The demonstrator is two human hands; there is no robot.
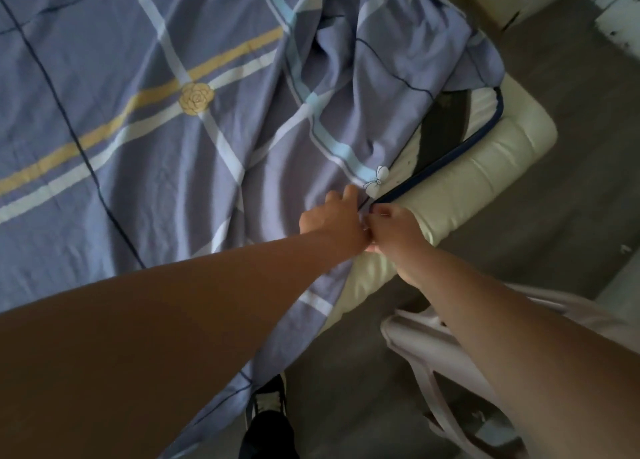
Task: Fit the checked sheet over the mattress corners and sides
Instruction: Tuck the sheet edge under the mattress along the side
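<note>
The checked sheet [173,129] lies spread over most of the mattress [483,112], fairly flat on the left but heaped in loose folds toward the far right; that corner is not yet covered, its white top and dark blue piping [450,162] showing bare above the padded cream bed frame [491,171].

Both hands meet at the near side, where the sheet's edge reaches the piping. The left hand [330,218] has its fingers curled into the cloth, gripping a bunch of it just inside the edge; the right hand [394,228] touches it, knuckles to knuckles, fingers bent and pinching the hem right where the piping starts (the blur hides exactly how much cloth it has). Held so close together, the hands probably gather slack at one spot, so the edge can be drawn down over the side; below them a strip of sheet already hangs over the frame toward the floor.

The likely next stretch is working rightward to the exposed corner; the bunched folds there should give enough cloth. A white plastic chair [433,348] stands close by the person's right arm.
</note>
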